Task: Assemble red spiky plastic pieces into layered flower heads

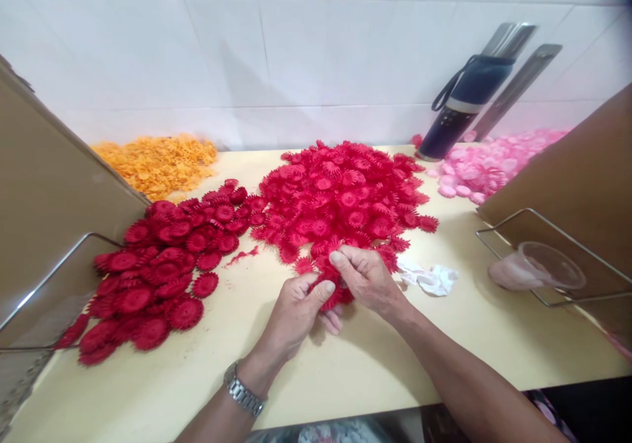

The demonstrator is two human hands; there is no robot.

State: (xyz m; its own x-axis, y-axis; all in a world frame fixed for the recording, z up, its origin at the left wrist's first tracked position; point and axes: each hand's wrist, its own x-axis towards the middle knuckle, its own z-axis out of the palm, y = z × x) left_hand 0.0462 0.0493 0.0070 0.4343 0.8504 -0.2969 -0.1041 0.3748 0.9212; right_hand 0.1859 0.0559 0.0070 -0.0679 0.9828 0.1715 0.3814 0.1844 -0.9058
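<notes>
My left hand (296, 308), with a metal watch on its wrist, pinches a red fringed flower piece (330, 291) between thumb and fingers. On the same piece, from the right, my right hand (365, 278) has its thumb and forefinger pressed together. Both hands are just above the table, at the front edge of a large heap of bright red flower pieces (345, 193). To the left lies a pile of darker red round flower pieces (162, 268), apart from my hands. The fingers partly hide the held piece.
Orange pieces (160, 163) lie at the back left, pink ones (494, 163) at the back right. A dark blue bottle (464, 107) leans by the wall. Crumpled white tissue (434, 280) and a plastic cup (538, 268) in a wire holder are on the right. Cardboard panels (54, 160) flank the table (395, 370).
</notes>
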